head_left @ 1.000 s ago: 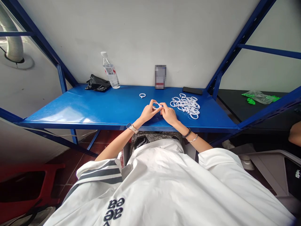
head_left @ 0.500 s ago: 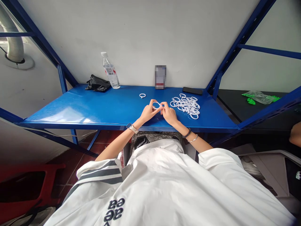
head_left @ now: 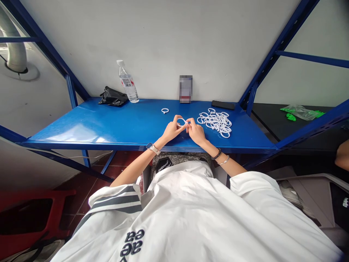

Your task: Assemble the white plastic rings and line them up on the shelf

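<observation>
White and thin, the ring (head_left: 180,126) was pinched by both grips at once, over the counter (head_left: 131,125) and near its front edge. The left grip (head_left: 171,130) had thumb and index finger closed on its left side; the right grip (head_left: 196,133) had its fingertips gathered at the right end, apparently closed on it too. Those fingertips hid that end, so whether any joint there was fastened could not be told. That seemed the weak spot: with so little to hold, uneven pressure from the two sides could make it twist or spring free, and a hard squeeze might bend it. So near the edge, a slip could send it down to the floor (head_left: 117,160).

Just beyond the left grip lay the loose ring (head_left: 165,112), on its own. Beside the right grip spread the pile (head_left: 216,123), its hoops overlapping and seemingly tangled; a careless tug on one could drag others along. Farther back, the phone (head_left: 223,105) lay just behind the pile, and the bottle (head_left: 128,85) stood beside the black bag (head_left: 113,96). A knock against the counter would threaten the tall bottle most.
</observation>
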Action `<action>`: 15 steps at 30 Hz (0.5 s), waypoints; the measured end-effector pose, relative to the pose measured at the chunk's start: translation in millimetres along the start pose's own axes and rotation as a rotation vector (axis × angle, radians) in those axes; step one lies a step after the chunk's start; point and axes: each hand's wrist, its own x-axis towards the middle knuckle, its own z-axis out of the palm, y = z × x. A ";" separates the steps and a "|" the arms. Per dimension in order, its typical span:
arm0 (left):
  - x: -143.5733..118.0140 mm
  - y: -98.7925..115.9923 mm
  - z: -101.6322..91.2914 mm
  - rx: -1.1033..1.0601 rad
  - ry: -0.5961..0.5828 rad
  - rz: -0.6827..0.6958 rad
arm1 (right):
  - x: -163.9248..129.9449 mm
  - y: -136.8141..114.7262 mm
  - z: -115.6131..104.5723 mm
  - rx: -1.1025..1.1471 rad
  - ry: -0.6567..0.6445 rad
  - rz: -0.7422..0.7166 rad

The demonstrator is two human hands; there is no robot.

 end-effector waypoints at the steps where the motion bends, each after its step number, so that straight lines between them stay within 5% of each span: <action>1: -0.1 -0.2 0.1 -0.001 -0.002 0.004 | -0.1 0.4 0.2 -0.001 0.006 -0.004; 15: 0.1 -5.2 1.1 -0.043 -0.032 0.041 | -0.9 3.8 2.1 0.016 0.067 -0.039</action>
